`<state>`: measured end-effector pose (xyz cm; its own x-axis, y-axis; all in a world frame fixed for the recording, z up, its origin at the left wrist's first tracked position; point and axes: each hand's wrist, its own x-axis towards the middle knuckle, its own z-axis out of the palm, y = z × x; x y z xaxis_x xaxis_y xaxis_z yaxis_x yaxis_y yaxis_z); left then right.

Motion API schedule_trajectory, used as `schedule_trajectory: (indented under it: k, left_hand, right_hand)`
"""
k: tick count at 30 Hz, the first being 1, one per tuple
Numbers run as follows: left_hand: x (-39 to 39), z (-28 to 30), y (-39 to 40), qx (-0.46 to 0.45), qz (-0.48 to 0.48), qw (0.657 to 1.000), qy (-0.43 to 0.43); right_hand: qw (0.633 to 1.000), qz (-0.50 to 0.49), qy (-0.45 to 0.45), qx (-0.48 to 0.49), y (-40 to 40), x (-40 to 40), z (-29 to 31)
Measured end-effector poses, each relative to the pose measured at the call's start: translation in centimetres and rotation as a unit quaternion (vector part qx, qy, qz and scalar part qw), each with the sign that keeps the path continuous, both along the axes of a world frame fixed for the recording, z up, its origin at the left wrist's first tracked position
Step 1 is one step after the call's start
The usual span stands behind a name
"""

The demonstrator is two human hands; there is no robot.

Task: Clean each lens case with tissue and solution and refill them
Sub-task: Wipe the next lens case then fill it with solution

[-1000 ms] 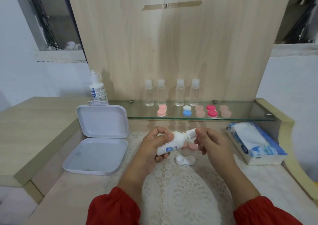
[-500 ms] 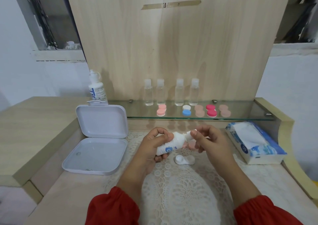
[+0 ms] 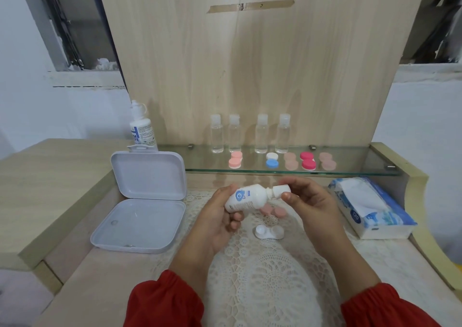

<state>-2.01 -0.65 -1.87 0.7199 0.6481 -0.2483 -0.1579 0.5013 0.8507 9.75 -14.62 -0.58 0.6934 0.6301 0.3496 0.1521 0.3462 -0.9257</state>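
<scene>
My left hand (image 3: 217, 216) grips a small white solution bottle (image 3: 246, 198), held tilted above the lace mat with its neck toward the right. My right hand (image 3: 305, 201) pinches the bottle's white cap (image 3: 281, 190) between thumb and fingers. Below the hands an open white lens case (image 3: 269, 231) lies on the mat, both wells uncovered. Two pink lids (image 3: 273, 210) lie just behind it, partly hidden by the bottle. A tissue pack (image 3: 370, 206) sits at the right.
An open white plastic box (image 3: 142, 206) lies at the left. On the glass shelf (image 3: 350, 169) stand several clear small bottles (image 3: 250, 134) and several closed lens cases (image 3: 290, 161). A larger solution bottle (image 3: 141, 126) stands behind the box.
My right hand has shifted its grip on the cap, thumb now in front of it. The bottle has turned slightly, its label now facing up.
</scene>
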Motion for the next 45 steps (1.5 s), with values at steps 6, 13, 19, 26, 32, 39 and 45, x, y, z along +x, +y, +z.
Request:
schedule_trajectory:
  k: [6,13,19,26,32,39,45]
  left_hand:
    - [0.3,-0.1,0.4,-0.002,0.04,0.998,0.056]
    - [0.3,0.2,0.8,-0.057,0.086,0.994,0.023]
    - [0.2,-0.1,1.3,-0.107,0.093,0.989,-0.026]
    - [-0.7,-0.1,1.6,-0.195,0.06,0.961,-0.188]
    - [-1.0,-0.1,1.4,-0.2,0.055,0.943,-0.261]
    - [-0.8,-0.2,1.7,-0.22,0.1,0.944,-0.225]
    - [-0.7,0.2,1.2,-0.206,0.105,0.949,-0.216]
  right_hand:
    - [0.999,0.018,-0.01,0.034,-0.2,-0.2,0.6]
    - [0.925,-0.135,-0.192,-0.3,-0.9,2.4,-1.1]
    - [0.879,-0.12,-0.239,-0.395,-0.8,2.8,-1.8]
    - [0.91,-0.11,-0.284,-0.28,-1.7,0.6,-0.5]
    - [0.857,-0.009,-0.29,-0.425,-1.0,-0.5,-1.2]
    - [0.899,-0.032,-0.232,-0.37,-0.6,-0.9,-1.5]
    - [0.962,-0.038,-0.03,-0.268,-0.2,-0.7,-1.5]
